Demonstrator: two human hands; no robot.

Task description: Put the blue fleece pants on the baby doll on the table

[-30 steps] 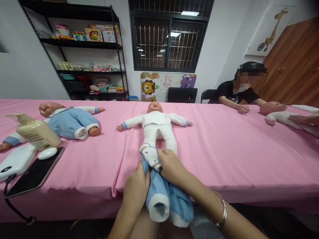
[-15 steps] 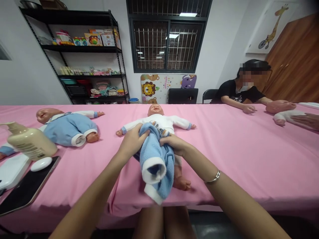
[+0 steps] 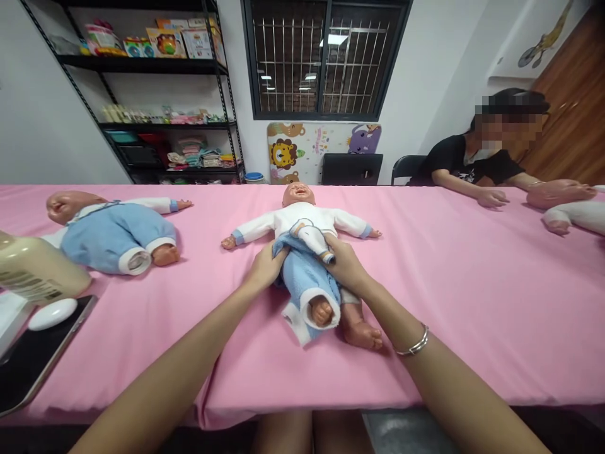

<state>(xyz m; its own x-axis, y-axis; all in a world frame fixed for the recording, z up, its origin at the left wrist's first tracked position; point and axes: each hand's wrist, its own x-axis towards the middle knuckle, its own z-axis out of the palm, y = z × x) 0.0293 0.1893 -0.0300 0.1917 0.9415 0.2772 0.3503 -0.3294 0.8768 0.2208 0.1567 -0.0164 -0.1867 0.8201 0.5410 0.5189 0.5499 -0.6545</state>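
A baby doll [image 3: 302,217] in a white top lies face up in the middle of the pink table [image 3: 472,290]. Blue romper trousers [image 3: 305,280] with white cuffs are drawn up over its legs. One foot shows in the left cuff, and the other foot [image 3: 362,331] lies bare beside it. My left hand [image 3: 265,268] grips the romper's waist at the doll's left hip. At the other side, my right hand [image 3: 345,265] holds the waist, a bracelet on its wrist.
A second doll [image 3: 106,230] in a blue suit lies at the left. A lotion bottle [image 3: 33,268], a white oval thing [image 3: 51,313] and a phone [image 3: 38,353] sit at the near left. A person [image 3: 486,164] sits at the far right beside another doll [image 3: 567,205]. Shelves stand behind.
Both hands pulled the blue romper from the table's front edge up the doll's legs to its waist. One foot now shows through a cuff.
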